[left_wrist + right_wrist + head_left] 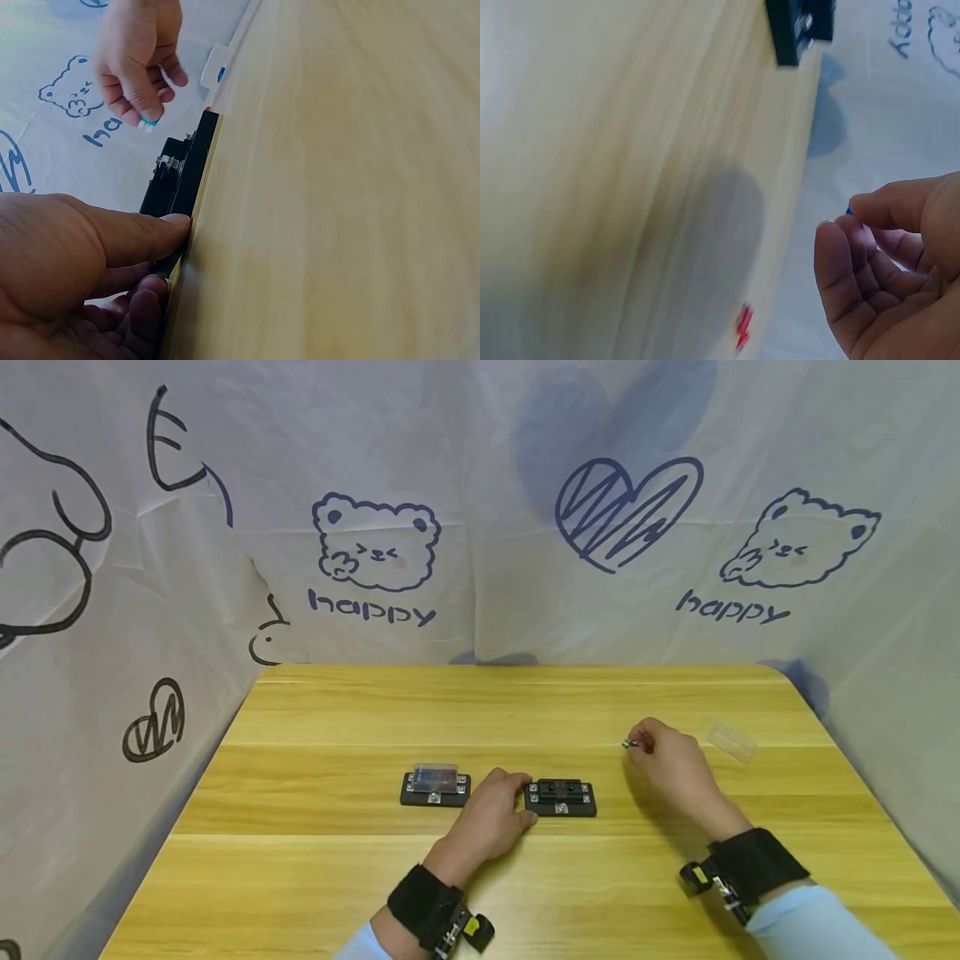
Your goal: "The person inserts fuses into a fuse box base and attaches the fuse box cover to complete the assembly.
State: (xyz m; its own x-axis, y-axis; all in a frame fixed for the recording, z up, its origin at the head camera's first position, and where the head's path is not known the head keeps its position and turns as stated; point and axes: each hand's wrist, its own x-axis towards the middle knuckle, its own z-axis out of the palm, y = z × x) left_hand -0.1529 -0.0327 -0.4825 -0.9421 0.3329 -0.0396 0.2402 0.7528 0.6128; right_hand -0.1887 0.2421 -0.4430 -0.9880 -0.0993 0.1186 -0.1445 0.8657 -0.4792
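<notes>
Beyond our left grip (491, 814) and right grip (672, 764), we read the handwritten word "happy" (372, 608) twice on the white cloth (495, 435). Left of our left grip, a covered block (415, 801) sits under its clear lid (435, 777). That grip holds the left end of an uncovered black block (580, 811) on the worktop (315, 868), thumb nearest us. Our right grip, raised, pinches a small blue-green piece (628, 744); a loose clear lid (731, 742) lies just to its right.
</notes>
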